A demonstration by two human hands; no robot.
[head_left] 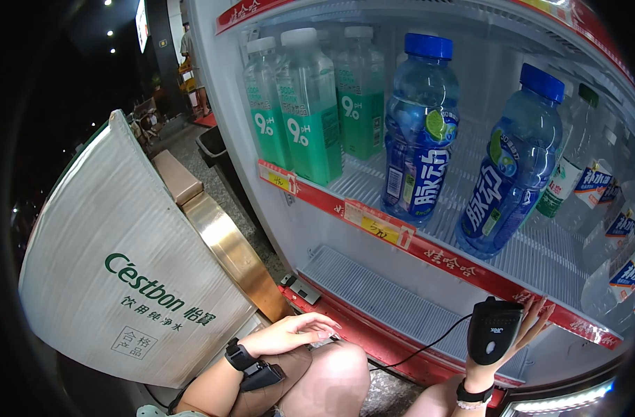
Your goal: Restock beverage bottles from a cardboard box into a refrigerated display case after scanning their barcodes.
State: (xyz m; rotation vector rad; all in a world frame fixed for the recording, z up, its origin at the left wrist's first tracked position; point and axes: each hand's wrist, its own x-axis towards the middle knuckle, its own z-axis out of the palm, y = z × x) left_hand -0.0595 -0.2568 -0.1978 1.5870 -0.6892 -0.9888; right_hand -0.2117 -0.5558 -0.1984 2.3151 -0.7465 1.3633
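My left hand (pixel 294 332) lies over my raised knee (pixel 336 372), fingers stretched out and nothing seen in them. A black device (pixel 493 333) covers the back of my right hand (pixel 527 329), and its cable trails off to the left. The right fingers are extended against the red price strip (pixel 451 263) of the fridge shelf. Above that strip, two blue-capped drink bottles (pixel 420 132) stand upright at the shelf front. Several green drink bottles (pixel 309 132) stand to their left. At the right are several clear bottles with white-and-blue labels (pixel 625 276).
A lower wire shelf (pixel 373 285) lies below the bottles. Left of the fridge stand a large white Cestbon carton (pixel 143 278) and a gold-coloured curved panel (pixel 227 243). A dark bin (pixel 212 144) is behind them. Far back, a person is partly visible.
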